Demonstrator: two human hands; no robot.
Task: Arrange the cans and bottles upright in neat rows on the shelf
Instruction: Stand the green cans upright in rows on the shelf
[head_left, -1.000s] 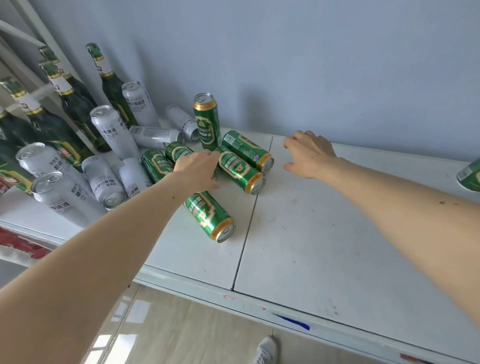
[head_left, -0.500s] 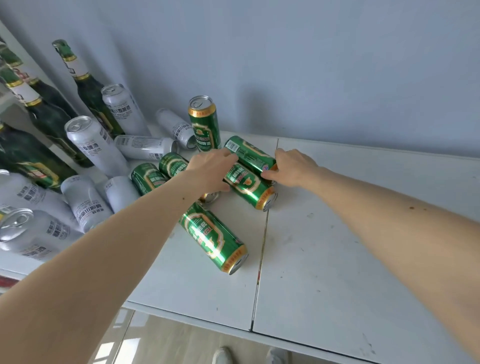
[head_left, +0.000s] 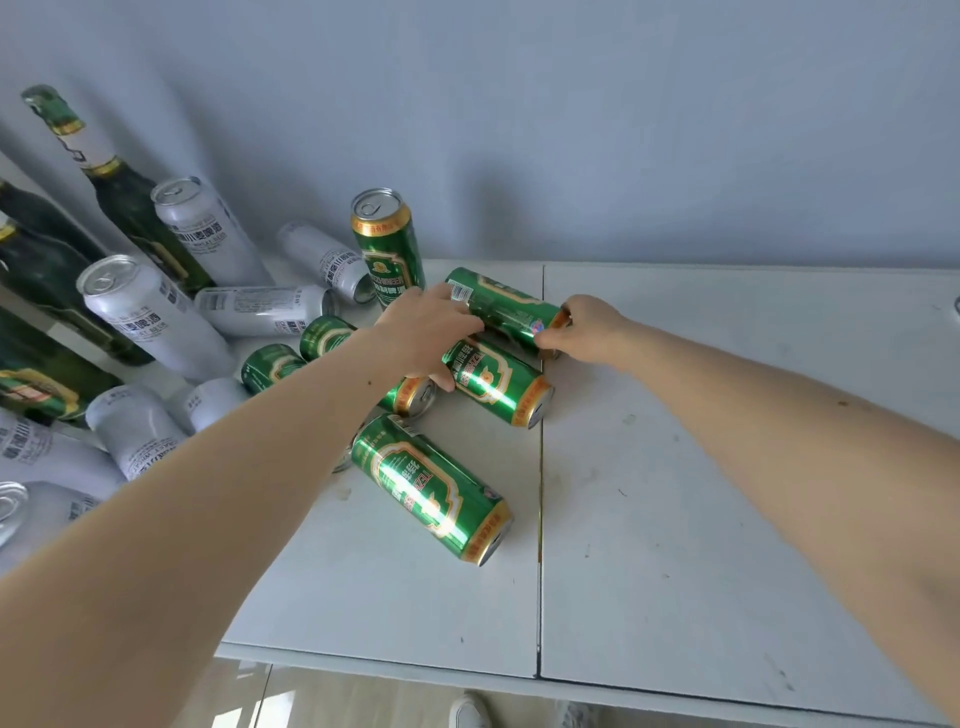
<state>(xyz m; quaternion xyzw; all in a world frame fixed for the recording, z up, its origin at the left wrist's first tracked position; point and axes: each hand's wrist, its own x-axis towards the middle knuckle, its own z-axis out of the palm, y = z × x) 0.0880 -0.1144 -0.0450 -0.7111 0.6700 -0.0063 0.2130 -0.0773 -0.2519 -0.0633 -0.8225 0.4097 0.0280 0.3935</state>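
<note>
A person's left hand (head_left: 423, 332) and right hand (head_left: 584, 330) close on the two ends of a green can (head_left: 501, 310) lying on its side toward the far middle of the white shelf (head_left: 727, 519), the right fingers pinching its gold rim, the left curled over its other end. Two more green cans lie just near of it, one (head_left: 496, 382) touching the left hand, the nearest (head_left: 431, 488) lying apart at the shelf's seam. One green can (head_left: 387, 244) already stands upright by the far wall. To the left, silver cans (head_left: 150, 317) and dark glass bottles (head_left: 124, 202) are jumbled, some standing, some fallen. Thin-walled and smooth, such a can likely rolls freely and dents under a hard squeeze; whether it is full cannot be told. A hold round the mid-body, or at the stiff rims, looks safest for tipping it upright. The bottles, probably heavier and breakable, want a grip at the body.
</note>
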